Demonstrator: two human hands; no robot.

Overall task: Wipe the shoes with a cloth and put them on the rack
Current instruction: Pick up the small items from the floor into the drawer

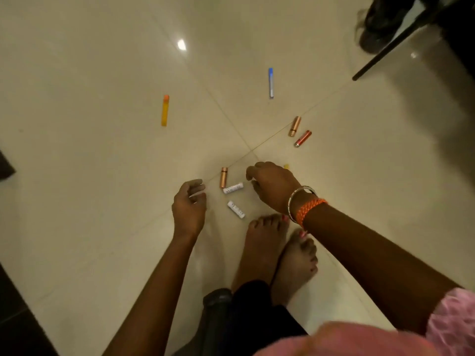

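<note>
Oddly, no shoes, cloth or rack in view. Only small tubes scattered on the tiled floor (77, 73). Left hand (189, 201) loosely curled, pinching something pale; right hand (272, 186) curled, seemingly empty, nearer the white tube (233, 188) lying crosswise at lower centre.

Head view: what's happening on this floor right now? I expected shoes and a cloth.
No cloth or rack shows. A barefoot person bends over small tubes scattered on the glossy beige tiled floor. The left hand seems to hold one white tube; the right hand hovers curled, apparently empty, beside a copper tube and two white labelled tubes. A yellow-orange tube and a blue-white tube lie farther off.
</note>
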